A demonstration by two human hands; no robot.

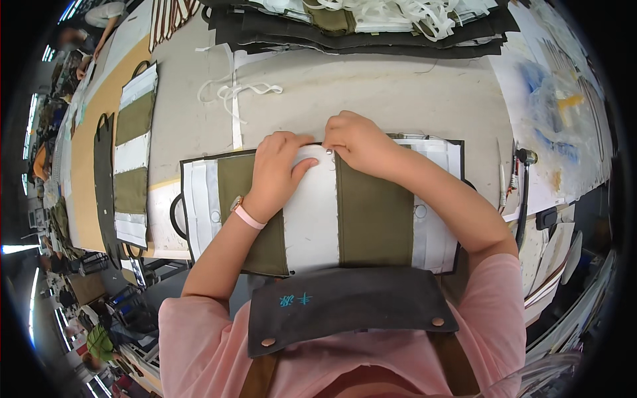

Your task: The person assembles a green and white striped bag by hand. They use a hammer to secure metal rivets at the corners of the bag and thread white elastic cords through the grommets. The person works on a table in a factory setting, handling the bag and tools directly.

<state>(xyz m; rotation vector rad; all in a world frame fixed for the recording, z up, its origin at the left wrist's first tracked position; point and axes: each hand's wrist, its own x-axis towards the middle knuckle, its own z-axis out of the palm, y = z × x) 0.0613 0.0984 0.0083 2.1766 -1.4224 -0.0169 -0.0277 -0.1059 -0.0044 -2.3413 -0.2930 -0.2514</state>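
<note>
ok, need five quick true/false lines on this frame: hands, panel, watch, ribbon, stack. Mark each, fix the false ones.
1. The left hand and right hand are both at the far edge of the fabric panel. True.
2. The watch is on the right wrist. False: it is on the left, with a pink strap.
3. A white strip runs between two green bands on the panel. True.
4. Loose white ribbon lies on the table beyond the panel. True.
5. The stack of dark sheets sits between the panel and the person. False: it lies past the panel, at the top of the view.
</note>
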